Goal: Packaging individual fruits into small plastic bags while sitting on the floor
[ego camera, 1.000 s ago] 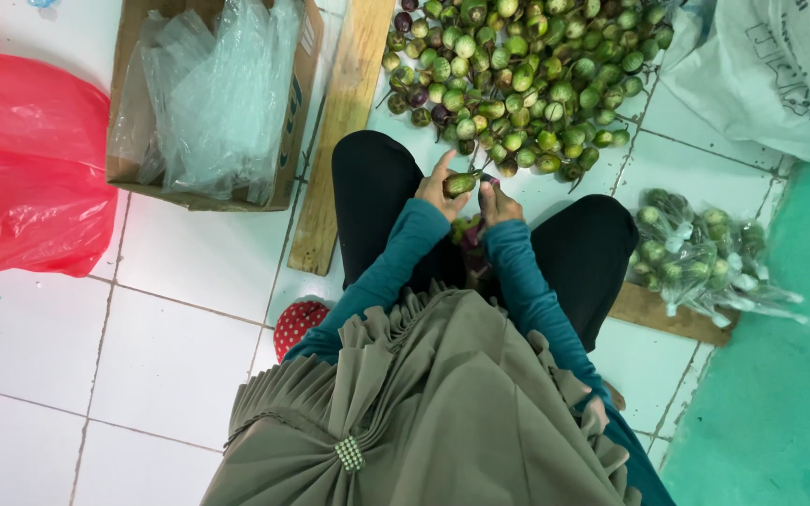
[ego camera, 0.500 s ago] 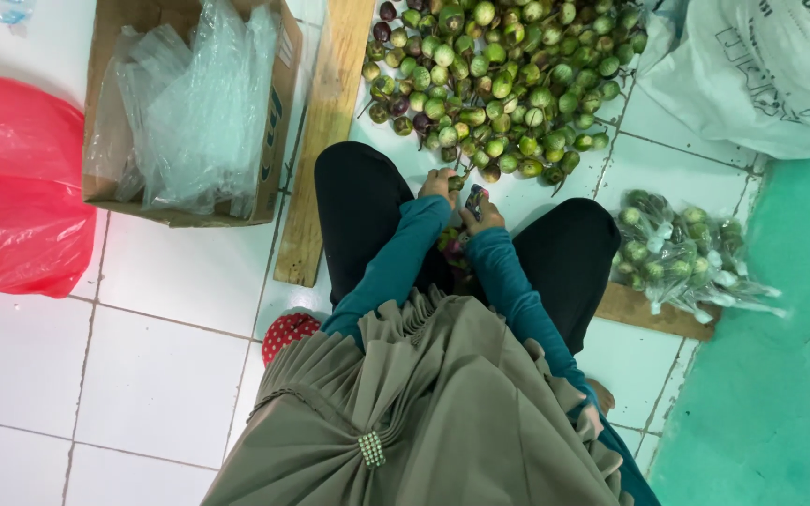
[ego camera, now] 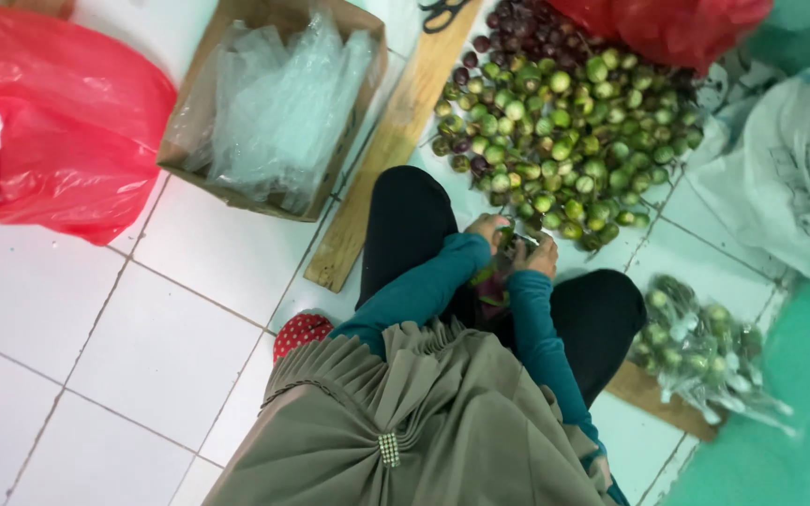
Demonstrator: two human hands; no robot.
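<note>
The person sits on the white tiled floor point(ego camera: 142, 375) with knees apart, and both hands meet just in front of the lap, at the near edge of the fruit pile point(ego camera: 564, 122). The left hand point(ego camera: 487, 228) and the right hand point(ego camera: 540, 255) are drawn close together, fingers curled around a small clear plastic bag point(ego camera: 510, 242) holding a few fruits; whether each hand pinches the bag or a fruit inside it cannot be told.

The pile of small round green and purple fruits lies spread on the floor just beyond the hands. Left of the pile runs a wooden plank point(ego camera: 396, 141), and beyond that sits a cardboard box point(ego camera: 264, 103) stuffed with clear plastic bags. A red plastic bag point(ego camera: 49, 122) lies farther left still. Right of the pile, near the person's knee, rest filled bags of fruit point(ego camera: 705, 347).
</note>
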